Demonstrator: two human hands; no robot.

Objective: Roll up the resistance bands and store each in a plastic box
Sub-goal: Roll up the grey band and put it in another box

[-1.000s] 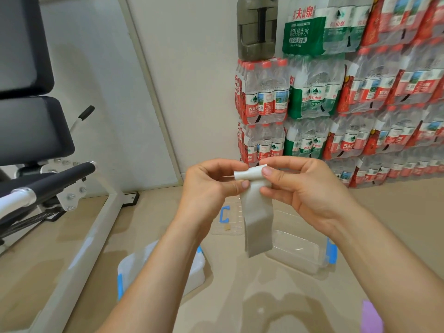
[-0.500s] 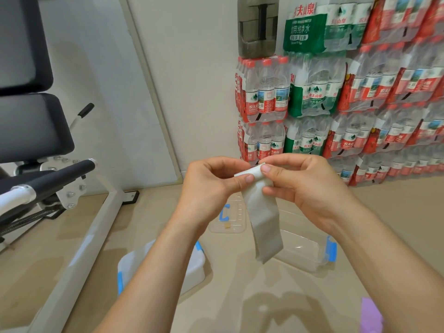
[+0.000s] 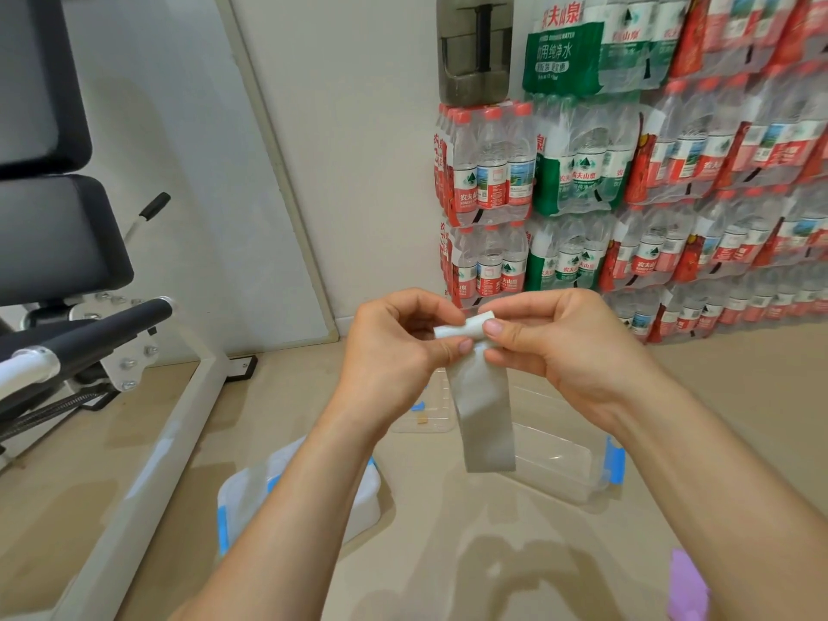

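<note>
A grey resistance band [image 3: 486,414] is held at chest height, its top end wound into a small roll between both hands and its loose tail hanging down. My left hand [image 3: 394,351] pinches the roll's left end with thumb and fingers. My right hand [image 3: 564,347] pinches its right end. Below on the floor lies an open clear plastic box [image 3: 560,463] with blue clips. Its clear lid [image 3: 423,410] lies flat just behind my left wrist. A shut plastic box [image 3: 251,499] with blue clips sits under my left forearm.
A purple band [image 3: 687,589] shows at the bottom right edge. Stacked packs of water bottles [image 3: 627,195] line the wall at the right. A workout bench with black pads and a white frame [image 3: 148,441] stands at the left on the beige floor.
The roll has grown a little and the hanging tail has become shorter, swinging back to hang nearly straight. Both hands stay at the same height.
</note>
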